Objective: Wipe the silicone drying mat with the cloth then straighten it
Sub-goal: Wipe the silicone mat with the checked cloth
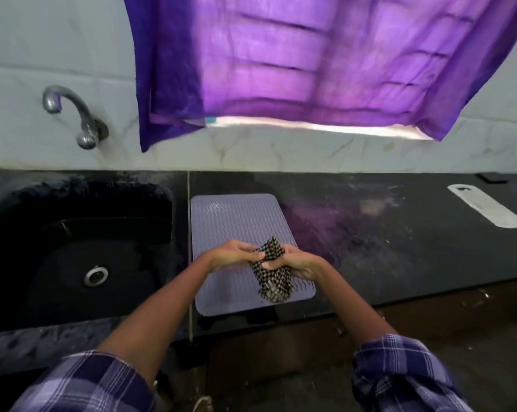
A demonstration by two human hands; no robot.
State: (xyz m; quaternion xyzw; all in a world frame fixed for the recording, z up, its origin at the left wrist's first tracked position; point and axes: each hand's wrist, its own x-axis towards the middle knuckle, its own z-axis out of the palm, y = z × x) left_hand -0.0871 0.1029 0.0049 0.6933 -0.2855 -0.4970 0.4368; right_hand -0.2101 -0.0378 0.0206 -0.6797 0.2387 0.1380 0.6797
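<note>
Your left hand (pixel 236 253) and right hand (pixel 296 263) have fingers curled, clamped on the black-and-white checked cloth (pixel 270 272), bunched above the lilac ribbed silicone drying mat (pixel 230 221) just right of the black sink (pixel 73 233). Wad it flat, then wipe along the ribs.

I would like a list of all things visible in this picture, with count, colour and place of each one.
drying mat: one, pale lilac with wavy ribs, on the countertop right of the sink
cloth: one, black-and-white checked, bunched up over the mat
sink: one, black, at the left
drain: one, silver, in the sink bottom
tap: one, silver, on the wall above the sink
countertop: one, dark stone
curtain: one, purple, over the window
white flat object: one, far right of the countertop
left hand: grips the cloth
right hand: grips the cloth
sleeves: two, purple plaid
</note>
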